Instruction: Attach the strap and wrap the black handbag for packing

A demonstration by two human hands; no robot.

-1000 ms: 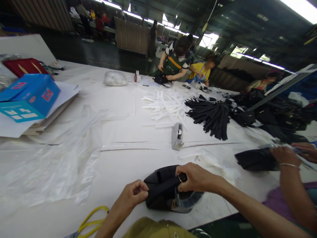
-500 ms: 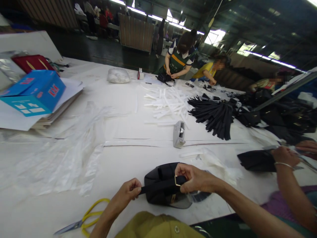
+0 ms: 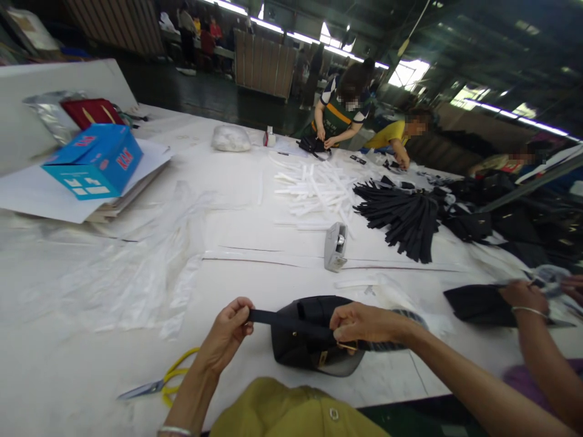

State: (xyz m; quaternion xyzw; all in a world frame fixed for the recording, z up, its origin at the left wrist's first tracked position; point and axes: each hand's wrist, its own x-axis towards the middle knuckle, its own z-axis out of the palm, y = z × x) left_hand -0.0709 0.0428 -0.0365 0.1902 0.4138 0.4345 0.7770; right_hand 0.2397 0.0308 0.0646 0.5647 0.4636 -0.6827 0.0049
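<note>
A black strap is stretched across the top of a black bag on the white table in front of me. My left hand pinches the strap's left end, beyond the bag's side. My right hand grips the strap farther right, over the bag, close to a gold buckle. A small gold fitting shows on the bag's front. Part of the strap is hidden under my right fingers. Yellow-handled scissors lie beside my left forearm.
A grey tape dispenser stands beyond the bag. Behind it lie white strips and a pile of black straps. Clear plastic sheets and a blue box are at left. A co-worker's hand holds a black piece at right.
My left hand has moved up and left, drawing out more strap. My right hand has shifted slightly right, and the buckle now hangs lower beneath its fingers.
</note>
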